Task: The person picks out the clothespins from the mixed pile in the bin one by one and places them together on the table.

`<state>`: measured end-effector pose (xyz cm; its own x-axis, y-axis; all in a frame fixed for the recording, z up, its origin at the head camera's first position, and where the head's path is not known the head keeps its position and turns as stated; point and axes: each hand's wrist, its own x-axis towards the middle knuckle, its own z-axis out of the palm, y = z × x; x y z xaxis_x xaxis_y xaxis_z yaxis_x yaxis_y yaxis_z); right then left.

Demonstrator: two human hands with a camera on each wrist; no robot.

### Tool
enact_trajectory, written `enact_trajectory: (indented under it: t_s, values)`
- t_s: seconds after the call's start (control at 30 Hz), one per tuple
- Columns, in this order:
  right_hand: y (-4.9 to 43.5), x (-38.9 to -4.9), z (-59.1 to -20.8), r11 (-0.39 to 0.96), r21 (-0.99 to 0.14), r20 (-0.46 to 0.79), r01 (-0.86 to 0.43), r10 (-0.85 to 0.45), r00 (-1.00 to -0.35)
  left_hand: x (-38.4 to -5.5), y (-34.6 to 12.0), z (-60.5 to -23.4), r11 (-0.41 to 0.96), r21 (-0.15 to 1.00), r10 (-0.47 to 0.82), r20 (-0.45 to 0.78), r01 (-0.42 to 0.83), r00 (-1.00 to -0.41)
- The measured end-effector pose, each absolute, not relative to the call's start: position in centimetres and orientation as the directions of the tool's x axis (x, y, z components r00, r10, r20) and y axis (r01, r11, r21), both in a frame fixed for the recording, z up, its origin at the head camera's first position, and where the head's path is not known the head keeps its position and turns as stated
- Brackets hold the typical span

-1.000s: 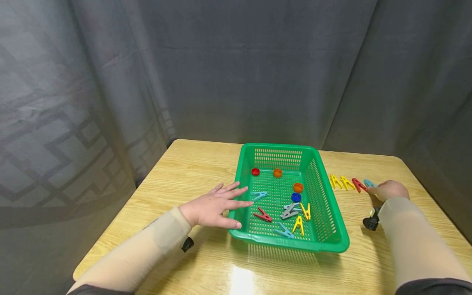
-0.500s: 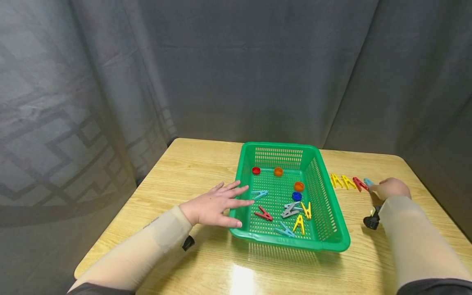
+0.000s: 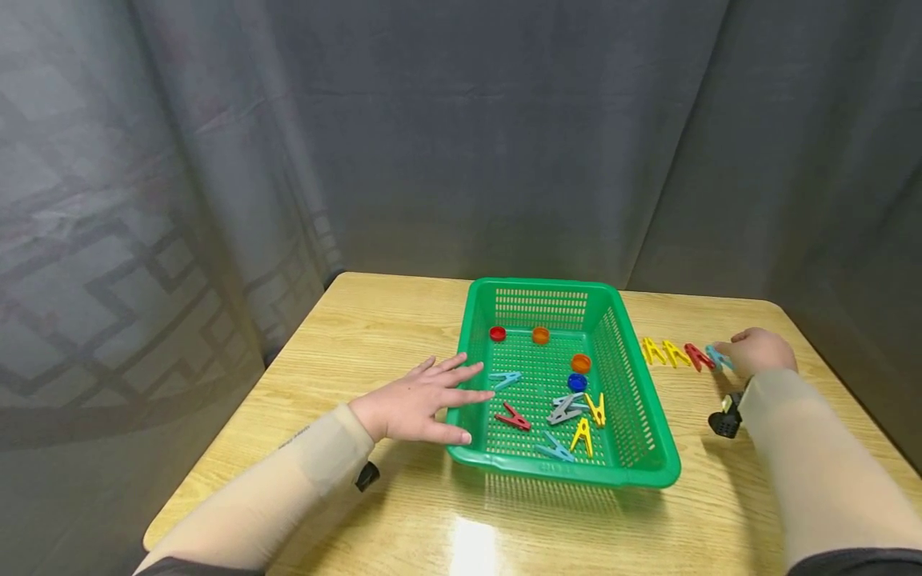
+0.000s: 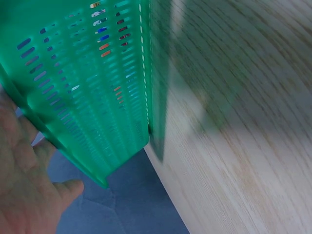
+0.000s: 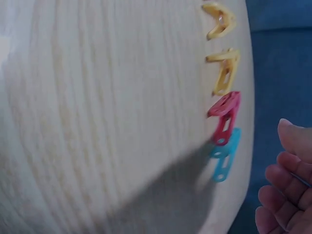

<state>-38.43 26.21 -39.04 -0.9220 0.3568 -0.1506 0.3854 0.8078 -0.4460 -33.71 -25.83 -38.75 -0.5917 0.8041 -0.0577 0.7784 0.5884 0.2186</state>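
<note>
Resting on the left rim of a green plastic basket (image 3: pixel 562 472), my left hand (image 3: pixel 425 400) has its fingers spread over the edge. Off to the right, my right hand (image 3: pixel 759 352) is beside a light blue clothespin (image 5: pixel 225 158). Its thumb stands apart from loosely bent fingers with nothing between them in the right wrist view. That blue clothespin lies at the near end of a row, against a red clothespin (image 5: pixel 225 119). Two yellow ones follow, a middle yellow clothespin (image 5: pixel 225 72) and a far yellow clothespin (image 5: pixel 220 20).
Inside the basket lie several clothespins, among them a red clothespin (image 3: pixel 513 417) and a grey clothespin (image 3: pixel 564 410). Round caps are there too, including a dark blue cap (image 3: pixel 578 383) and a red cap (image 3: pixel 497 334). Dark curtains (image 3: pixel 475 144) hang behind the wooden table (image 3: pixel 389 320).
My right hand has drawn back slightly from the light blue clothespin, which now shows more fully at the end of the row. The left hand stays on the basket rim.
</note>
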Motion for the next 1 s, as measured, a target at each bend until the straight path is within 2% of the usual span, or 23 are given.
enact_trajectory:
  t_s: [0.2,0.47,1.0]
  values:
    - [25.5,-38.8,-38.1,0.863,-0.416,-0.098,0.286,0.270,-0.958,-33.7,-25.8,-38.7,0.591,0.215,0.803,-0.061,0.777,-0.593]
    - [24.0,-39.1,-36.9,0.871,-0.453,-0.050,0.188,0.186,-0.981,-33.7,-25.9,-38.7,0.586,0.227,0.805,-0.055,0.778,-0.590]
    - [20.5,-39.3,-33.5,0.882,-0.471,0.039,0.019,0.042,-0.998,-33.7,-25.9,-38.8,0.587,0.232,0.803,-0.052,0.775,-0.593]
